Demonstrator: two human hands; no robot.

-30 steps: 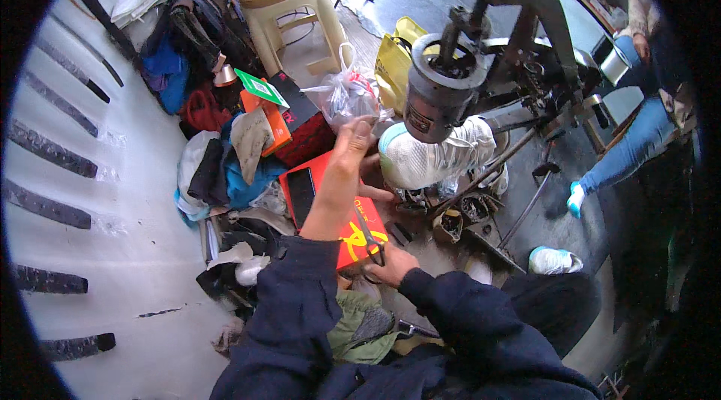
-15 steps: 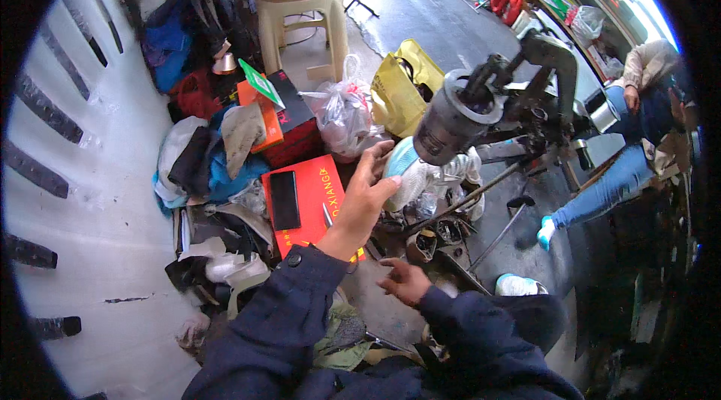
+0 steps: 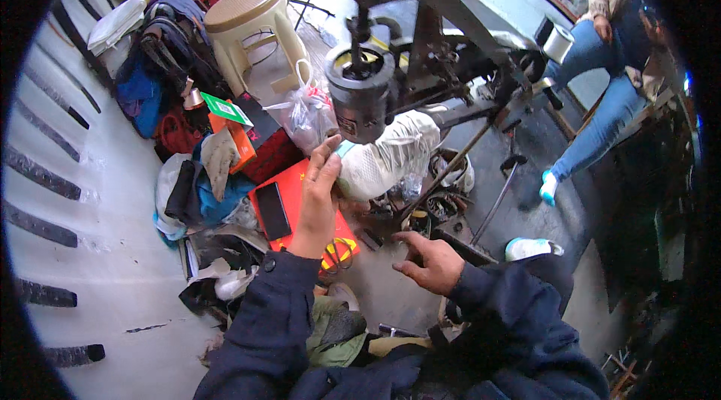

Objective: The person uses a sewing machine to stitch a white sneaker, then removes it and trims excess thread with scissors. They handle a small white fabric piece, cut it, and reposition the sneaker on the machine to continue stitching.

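Note:
A white sneaker (image 3: 387,156) with a light blue patch sits beneath the dark cylindrical head (image 3: 359,96) of a black sewing machine (image 3: 443,43). Where the head comes down, part of the shoe is hidden. Against the sneaker's left end lies my left hand (image 3: 318,193), fingers stretched upward and touching it rather than wrapped round it. My right hand (image 3: 435,265) hovers lower right, below the shoe and apart from it. Its thumb and forefinger are apart, the other fingers loosely bent, with nothing in them.
A red box (image 3: 300,205) carrying a black phone (image 3: 273,211) lies left of my left hand. Beyond are a plastic bag (image 3: 308,118) and a beige stool (image 3: 251,32). A metal rod (image 3: 458,167) slants below the machine. At right sits another person (image 3: 608,84); a second white shoe (image 3: 532,249) lies near my right sleeve.
The whole view has shifted, with the machine now more side-on. The sneaker appears turned, and my left fingers lie closer along it. My right hand has moved right and up, its fingers spreading.

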